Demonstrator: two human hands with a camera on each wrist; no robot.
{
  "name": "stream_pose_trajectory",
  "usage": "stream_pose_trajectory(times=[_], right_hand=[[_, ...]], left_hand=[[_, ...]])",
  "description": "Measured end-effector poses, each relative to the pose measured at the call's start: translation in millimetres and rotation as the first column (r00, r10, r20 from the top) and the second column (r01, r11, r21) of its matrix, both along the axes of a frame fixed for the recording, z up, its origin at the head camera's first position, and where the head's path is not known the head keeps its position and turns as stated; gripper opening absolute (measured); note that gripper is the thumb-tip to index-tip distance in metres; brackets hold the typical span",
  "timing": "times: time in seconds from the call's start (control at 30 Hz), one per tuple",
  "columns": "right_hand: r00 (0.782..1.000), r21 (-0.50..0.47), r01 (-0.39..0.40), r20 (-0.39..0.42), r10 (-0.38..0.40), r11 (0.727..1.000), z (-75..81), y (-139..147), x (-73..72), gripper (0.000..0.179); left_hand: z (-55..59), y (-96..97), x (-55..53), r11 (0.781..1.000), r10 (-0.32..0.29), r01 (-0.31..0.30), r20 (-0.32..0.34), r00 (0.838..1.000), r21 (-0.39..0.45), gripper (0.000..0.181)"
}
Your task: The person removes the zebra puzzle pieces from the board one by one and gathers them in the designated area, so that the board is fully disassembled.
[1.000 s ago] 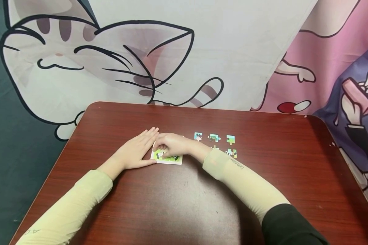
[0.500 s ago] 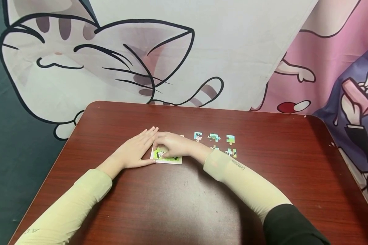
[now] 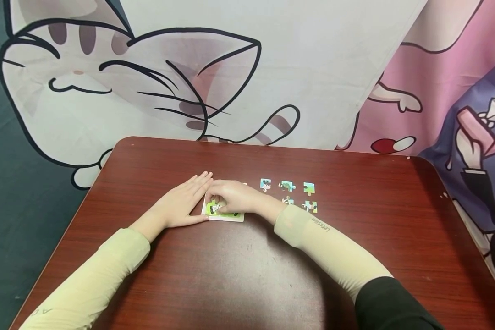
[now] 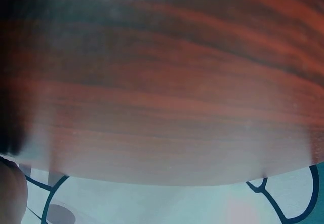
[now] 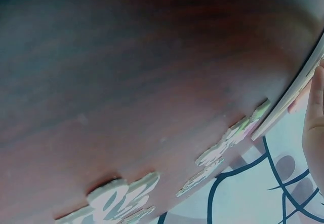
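Note:
A small square puzzle board (image 3: 227, 219) with a white border lies on the table, with green picture areas showing at its lower part. My left hand (image 3: 175, 201) rests flat along its left side, fingers straight and thumb at the lower left corner. Over the board is my right hand (image 3: 235, 196), which hides most of its upper part. Its thumb and curled fingers pinch at a green puzzle piece (image 3: 211, 207) on the board's left side. In the right wrist view the right hand (image 5: 315, 127) shows at the right edge, beside the board's edge (image 5: 288, 102).
Several loose puzzle pieces lie right of the board, among them a blue one (image 3: 266, 184), a green one (image 3: 309, 188) and one near the right sleeve (image 3: 310, 206). The brown table (image 3: 247, 284) ends at a backdrop (image 3: 313, 68) with a cartoon cat.
The right hand's thumb and fingers shift very slightly over the board. The left hand and the loose pieces stay in place.

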State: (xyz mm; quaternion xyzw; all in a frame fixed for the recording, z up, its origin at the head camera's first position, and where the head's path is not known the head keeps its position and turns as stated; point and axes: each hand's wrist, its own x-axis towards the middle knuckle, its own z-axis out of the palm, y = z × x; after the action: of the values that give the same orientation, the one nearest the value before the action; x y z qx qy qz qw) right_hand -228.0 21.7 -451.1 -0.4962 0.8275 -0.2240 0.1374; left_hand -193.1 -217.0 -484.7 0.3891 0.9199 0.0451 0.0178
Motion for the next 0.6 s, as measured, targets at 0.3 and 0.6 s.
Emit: stream_pose_trajectory(times=[0.3, 0.6], right_hand=[[1.0, -0.033, -0.007, -0.015, 0.006, 0.999, -3.8, -0.4, 0.6, 0.031], [0.98, -0.149, 0.067, 0.197, -0.037, 0.987, 1.4, -0.5, -1.2, 0.017]], left_hand=[[1.6, 0.2, 1.3, 1.0, -0.003, 0.003, -0.006, 1.0, -0.005, 0.102], [0.0, -0.8, 0.8, 1.0, -0.001, 0.001, -0.001, 1.0, -0.002, 0.102]])
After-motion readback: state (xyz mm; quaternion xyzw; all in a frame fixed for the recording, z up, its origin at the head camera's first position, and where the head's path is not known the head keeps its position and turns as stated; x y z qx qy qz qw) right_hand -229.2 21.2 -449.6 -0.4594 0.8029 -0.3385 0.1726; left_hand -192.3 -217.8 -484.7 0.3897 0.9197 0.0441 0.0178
